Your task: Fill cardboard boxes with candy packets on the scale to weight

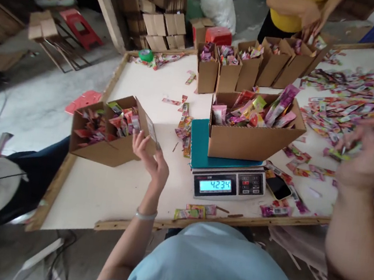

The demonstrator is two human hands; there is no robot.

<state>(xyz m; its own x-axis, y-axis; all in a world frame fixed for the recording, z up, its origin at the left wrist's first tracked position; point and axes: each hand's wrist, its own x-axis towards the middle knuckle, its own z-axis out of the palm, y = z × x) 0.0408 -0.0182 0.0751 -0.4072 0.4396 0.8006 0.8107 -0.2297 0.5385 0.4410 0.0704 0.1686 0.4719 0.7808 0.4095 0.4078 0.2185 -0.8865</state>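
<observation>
My left hand [152, 160] is raised beside an open cardboard box [113, 151] at the left, its fingers apart near the upright flap; whether they touch it I cannot tell. That box contains small colourful packets [127, 122]. At the far right, blurred, my right hand [366, 156] is closed around a green-and-pink packet [342, 154] above the packet pile. Between my hands a digital scale [227, 184] reads 423.4, though a decimal point is hard to make out. On its teal platform [198, 144] stands a larger cardboard box [251, 144] full of packets.
Several filled boxes [206, 76] line the table's [123, 205] far side, where a person in yellow [296, 16] works. Loose packets [353, 102] spread across the right. A phone [277, 188] lies beside the scale, green tape [145, 55] at the far left. Another person's legs [42, 167] are at the left.
</observation>
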